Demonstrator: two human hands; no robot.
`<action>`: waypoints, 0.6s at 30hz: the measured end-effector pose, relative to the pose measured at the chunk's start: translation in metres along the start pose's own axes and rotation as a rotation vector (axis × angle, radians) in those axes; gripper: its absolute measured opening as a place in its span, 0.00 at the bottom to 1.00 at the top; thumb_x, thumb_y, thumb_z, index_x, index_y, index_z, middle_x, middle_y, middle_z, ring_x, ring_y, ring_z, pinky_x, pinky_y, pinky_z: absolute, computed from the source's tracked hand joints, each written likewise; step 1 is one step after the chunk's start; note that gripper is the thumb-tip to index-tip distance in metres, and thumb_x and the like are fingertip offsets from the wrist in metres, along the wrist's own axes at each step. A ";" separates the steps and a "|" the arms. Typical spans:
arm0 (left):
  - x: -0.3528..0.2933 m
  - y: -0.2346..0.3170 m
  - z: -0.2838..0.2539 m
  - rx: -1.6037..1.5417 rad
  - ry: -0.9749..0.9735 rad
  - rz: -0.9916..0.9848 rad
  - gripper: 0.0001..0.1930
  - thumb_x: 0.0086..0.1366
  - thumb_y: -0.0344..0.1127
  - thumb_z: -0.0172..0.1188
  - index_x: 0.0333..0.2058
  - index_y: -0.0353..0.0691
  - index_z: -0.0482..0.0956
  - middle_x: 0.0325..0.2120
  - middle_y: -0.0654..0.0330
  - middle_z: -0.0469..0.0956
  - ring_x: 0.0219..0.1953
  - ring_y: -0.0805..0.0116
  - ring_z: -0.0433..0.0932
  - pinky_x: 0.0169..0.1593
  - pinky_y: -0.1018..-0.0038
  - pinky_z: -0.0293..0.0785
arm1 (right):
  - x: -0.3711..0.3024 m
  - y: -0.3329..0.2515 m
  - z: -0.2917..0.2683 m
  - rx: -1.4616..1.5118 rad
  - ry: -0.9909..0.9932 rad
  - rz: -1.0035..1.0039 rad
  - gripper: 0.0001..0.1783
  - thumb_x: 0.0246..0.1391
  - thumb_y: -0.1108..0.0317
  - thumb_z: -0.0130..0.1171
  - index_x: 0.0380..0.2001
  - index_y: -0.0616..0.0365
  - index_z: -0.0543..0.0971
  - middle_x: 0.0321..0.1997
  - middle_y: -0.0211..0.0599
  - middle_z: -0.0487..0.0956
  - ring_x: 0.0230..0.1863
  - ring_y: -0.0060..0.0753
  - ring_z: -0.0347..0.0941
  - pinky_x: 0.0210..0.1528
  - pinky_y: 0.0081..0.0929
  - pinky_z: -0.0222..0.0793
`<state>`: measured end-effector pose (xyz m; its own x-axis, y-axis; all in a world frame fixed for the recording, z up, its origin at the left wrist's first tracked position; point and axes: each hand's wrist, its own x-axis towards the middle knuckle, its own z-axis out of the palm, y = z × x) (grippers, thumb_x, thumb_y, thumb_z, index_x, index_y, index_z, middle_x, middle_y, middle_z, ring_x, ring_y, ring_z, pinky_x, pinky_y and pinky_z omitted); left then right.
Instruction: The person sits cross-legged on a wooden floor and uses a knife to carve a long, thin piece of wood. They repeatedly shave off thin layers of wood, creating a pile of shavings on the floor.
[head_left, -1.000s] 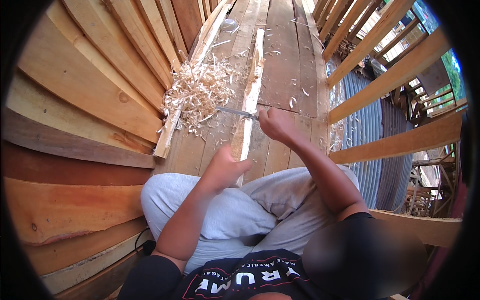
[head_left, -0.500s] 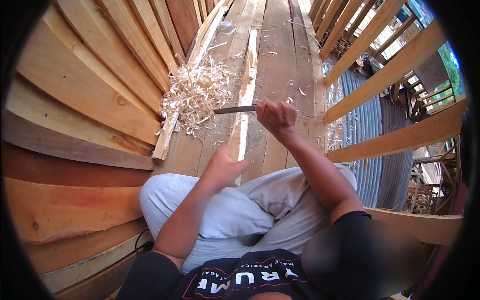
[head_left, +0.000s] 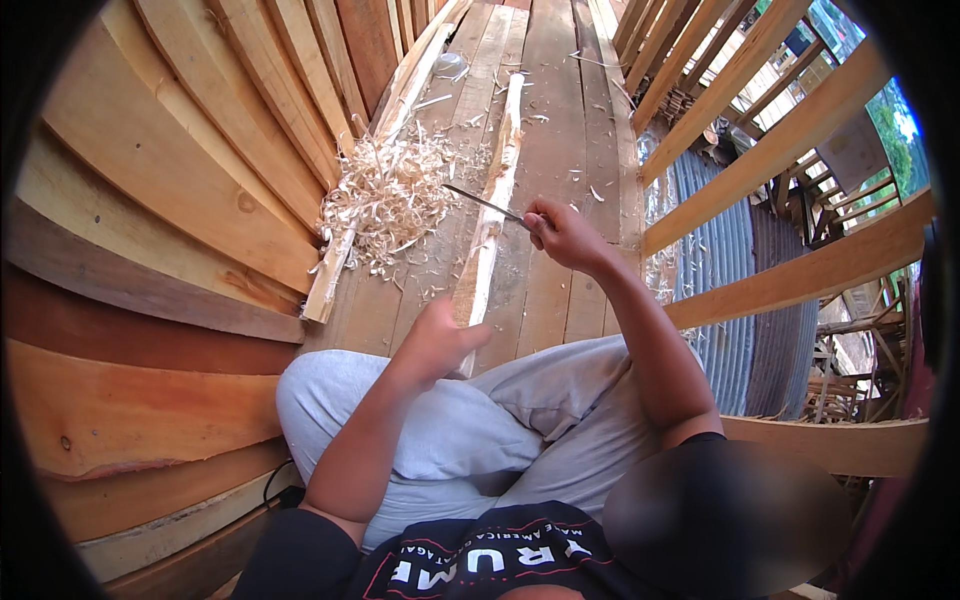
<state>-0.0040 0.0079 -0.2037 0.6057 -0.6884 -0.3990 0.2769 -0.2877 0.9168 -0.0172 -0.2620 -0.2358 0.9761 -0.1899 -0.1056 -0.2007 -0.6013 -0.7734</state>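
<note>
A long, pale stick of wood [head_left: 491, 215], partly stripped and rough along its sides, points away from me over the plank floor. My left hand [head_left: 440, 338] is closed around its near end, close to my crossed legs. In my right hand [head_left: 563, 232] is a knife, gripped by its handle, which my fingers hide. The thin dark knife blade [head_left: 478, 201] reaches left across the stick, its tip beyond the stick's left side. Whether the blade touches the wood, I cannot tell.
Curled wood shavings [head_left: 385, 200] lie heaped left of the stick, partly over another wooden strip [head_left: 330, 272]. A small clear container [head_left: 450, 65] stands farther off. Upright boards [head_left: 180, 140] wall the left; spaced slats [head_left: 780, 265] rail the right, with corrugated metal sheets [head_left: 725, 270] beyond.
My right hand has moved slightly nearer and right, and the knife has turned so its tip points farther away. The stick's far end has shifted a little nearer and right.
</note>
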 end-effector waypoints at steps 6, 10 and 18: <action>0.010 -0.019 -0.007 0.174 0.004 -0.039 0.23 0.52 0.36 0.66 0.45 0.29 0.76 0.35 0.52 0.82 0.36 0.68 0.80 0.42 0.70 0.75 | -0.006 -0.016 0.009 -0.111 -0.008 0.100 0.22 0.69 0.59 0.44 0.30 0.63 0.80 0.25 0.48 0.78 0.29 0.43 0.74 0.38 0.39 0.68; 0.010 -0.015 -0.006 0.164 -0.016 -0.068 0.23 0.52 0.36 0.66 0.46 0.30 0.76 0.34 0.51 0.82 0.36 0.66 0.80 0.42 0.69 0.76 | -0.006 -0.013 0.012 -0.178 0.021 0.050 0.24 0.68 0.54 0.46 0.29 0.63 0.80 0.25 0.47 0.79 0.28 0.40 0.75 0.35 0.37 0.69; 0.011 -0.021 -0.005 0.231 0.035 -0.022 0.21 0.52 0.35 0.64 0.44 0.30 0.75 0.31 0.53 0.80 0.33 0.66 0.79 0.39 0.70 0.74 | -0.016 -0.046 0.020 -0.523 0.116 -0.050 0.32 0.59 0.38 0.52 0.26 0.59 0.83 0.16 0.50 0.75 0.20 0.53 0.73 0.26 0.46 0.67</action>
<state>0.0007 0.0098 -0.2275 0.6280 -0.6581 -0.4154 0.1144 -0.4499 0.8857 -0.0223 -0.2156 -0.2108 0.9758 -0.2181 0.0159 -0.1981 -0.9126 -0.3576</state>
